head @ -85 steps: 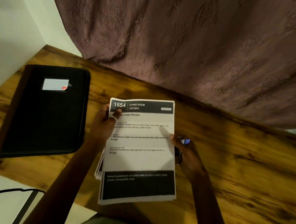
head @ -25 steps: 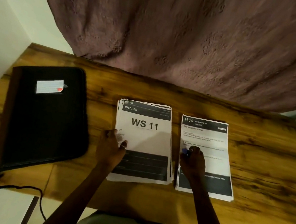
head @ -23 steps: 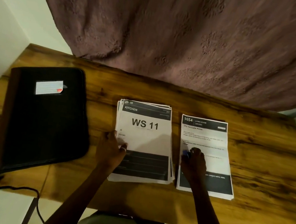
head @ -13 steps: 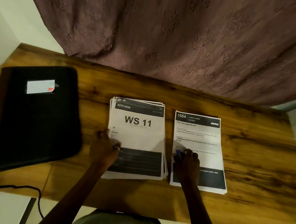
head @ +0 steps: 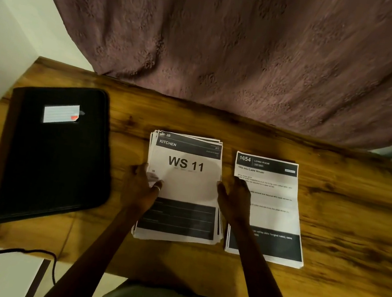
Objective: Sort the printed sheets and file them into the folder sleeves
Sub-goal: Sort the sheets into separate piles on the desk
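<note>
worktop [head: 343, 217] carries everything | closed folder [head: 52, 154] lies at your left, well apart from the papers | fanned KITCHEN stack [head: 184, 191] sits centre, LIVING ROOM pile [head: 271, 208] just beside it | your left hand [head: 140, 187] and right hand [head: 235, 201] flank the stack, fingers [head: 221, 189] loosely straight, holding nothing | risk: squaring those uneven edges may slide sheets into the neighbouring pile

Top of frame: dusty mauve fabric curtain [head: 229, 40], tone-on-tone floral emboss. Amber-brown wooden tabletop [head: 343, 217], dark grain streaks. Left: black zip folder [head: 50, 166], brown spine strip, white ruled label [head: 61, 113] with a red corner mark. Centre: white printed sheet stack [head: 184, 189], black header and footer bands, bold black "WS 11". Right: white single sheet [head: 272, 203], same black bands, white text in them. Lower left: thin black cable [head: 27, 250].
</note>
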A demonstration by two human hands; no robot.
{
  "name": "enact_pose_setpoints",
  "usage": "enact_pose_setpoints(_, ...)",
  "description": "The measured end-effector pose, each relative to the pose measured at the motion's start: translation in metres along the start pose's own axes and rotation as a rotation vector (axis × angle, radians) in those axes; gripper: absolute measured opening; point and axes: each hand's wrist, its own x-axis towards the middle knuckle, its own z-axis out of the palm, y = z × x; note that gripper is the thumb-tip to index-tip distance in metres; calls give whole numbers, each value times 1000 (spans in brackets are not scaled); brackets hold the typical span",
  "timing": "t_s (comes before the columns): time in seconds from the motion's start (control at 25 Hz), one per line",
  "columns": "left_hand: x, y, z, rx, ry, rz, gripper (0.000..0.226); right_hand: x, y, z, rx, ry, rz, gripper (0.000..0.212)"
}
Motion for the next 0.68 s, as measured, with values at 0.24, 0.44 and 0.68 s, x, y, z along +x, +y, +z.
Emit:
enact_pose_setpoints(0.24, 47, 13, -12, -59, 68, 55, 57, 18, -23, 28, -170, -141, -136, 64)
enact_pose_setpoints(0.44, 72, 18, -13, -56, 48, 42, 45, 13, -12, 44, -239, -101, -210, 62)
enact_pose_setpoints(0.68, 73, 14, -11, -96, 65, 3, 44, 14, -9, 47, -175, -104, -181, 67)
